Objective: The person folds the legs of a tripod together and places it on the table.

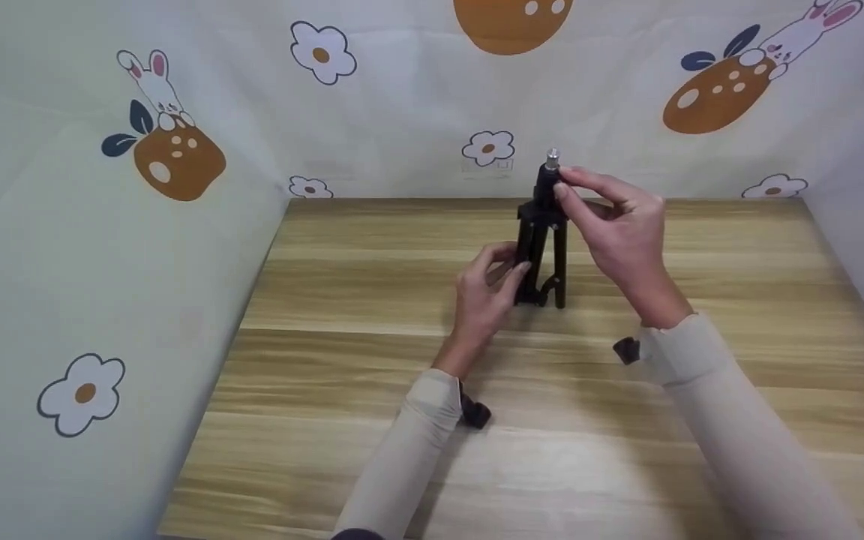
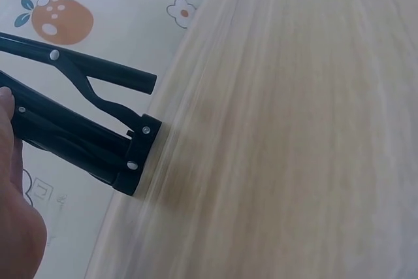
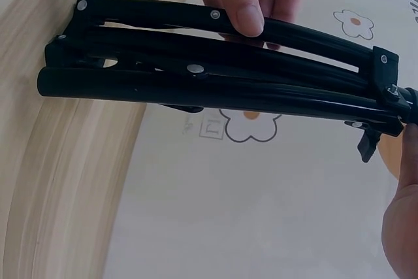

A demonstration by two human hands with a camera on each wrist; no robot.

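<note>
A small black tripod stand is held upright over the far part of the table, its legs folded close together. A silver screw tip tops it. My left hand grips the legs low down, thumb in front. With thumb and forefinger, my right hand pinches the collar near the top. In the left wrist view, the leg ends and lower bracket are near the wood; whether they touch it I cannot tell. The right wrist view shows a small lever by the upper bracket, near my right hand.
The wood-grain table meets a pale back wall printed with flowers, fruit and rabbits. A matching side wall rises on the left, another on the right. Dark wrist-worn pieces hang under both sleeves.
</note>
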